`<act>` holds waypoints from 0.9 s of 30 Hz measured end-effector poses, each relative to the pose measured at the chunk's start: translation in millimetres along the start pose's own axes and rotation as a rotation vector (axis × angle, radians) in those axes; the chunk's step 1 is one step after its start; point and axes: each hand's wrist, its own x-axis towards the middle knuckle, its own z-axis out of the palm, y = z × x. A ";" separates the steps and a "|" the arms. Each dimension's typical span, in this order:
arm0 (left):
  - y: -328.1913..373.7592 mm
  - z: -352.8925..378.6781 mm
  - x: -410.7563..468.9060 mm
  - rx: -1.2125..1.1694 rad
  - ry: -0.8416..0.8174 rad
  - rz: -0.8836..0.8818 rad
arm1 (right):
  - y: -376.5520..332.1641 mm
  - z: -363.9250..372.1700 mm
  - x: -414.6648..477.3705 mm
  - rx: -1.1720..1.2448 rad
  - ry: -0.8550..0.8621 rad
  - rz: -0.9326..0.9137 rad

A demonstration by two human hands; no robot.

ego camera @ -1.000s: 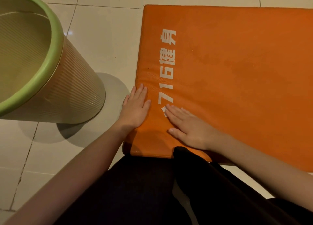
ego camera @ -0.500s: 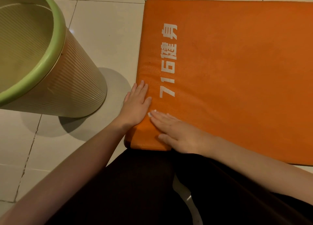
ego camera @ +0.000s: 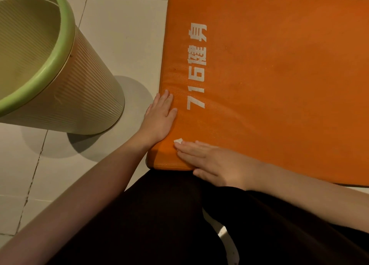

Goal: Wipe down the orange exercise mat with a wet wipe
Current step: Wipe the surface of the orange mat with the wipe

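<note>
The orange exercise mat (ego camera: 279, 81) lies on the tiled floor, with white print along its left side. My left hand (ego camera: 159, 117) rests flat on the mat's left edge, fingers straight. My right hand (ego camera: 213, 163) lies flat near the mat's near-left corner and presses a white wet wipe (ego camera: 178, 141) against the mat. Only a small corner of the wipe peeks out past my fingertips; the rest is hidden under the hand.
A beige ribbed waste bin with a green rim (ego camera: 65, 69) stands on the floor to the left of the mat. My legs in dark trousers (ego camera: 159, 224) fill the lower part of the view. Pale floor tiles (ego camera: 123, 35) surround the mat.
My right hand has slid the wipe toward me and to the left, from beside the printed "7" down to the near-left corner. My left hand stays on the mat's edge.
</note>
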 end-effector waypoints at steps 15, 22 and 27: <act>33.3 -1.6 4.0 0.268 -0.017 0.014 | 38.6 -2.3 -39.3 -0.056 0.097 0.225; 42.1 16.7 -4.9 0.331 -0.033 0.101 | 24.7 6.0 -60.5 0.039 0.079 0.205; 44.1 15.6 -4.1 0.333 -0.030 0.095 | 41.6 -4.6 -45.7 0.032 0.171 0.408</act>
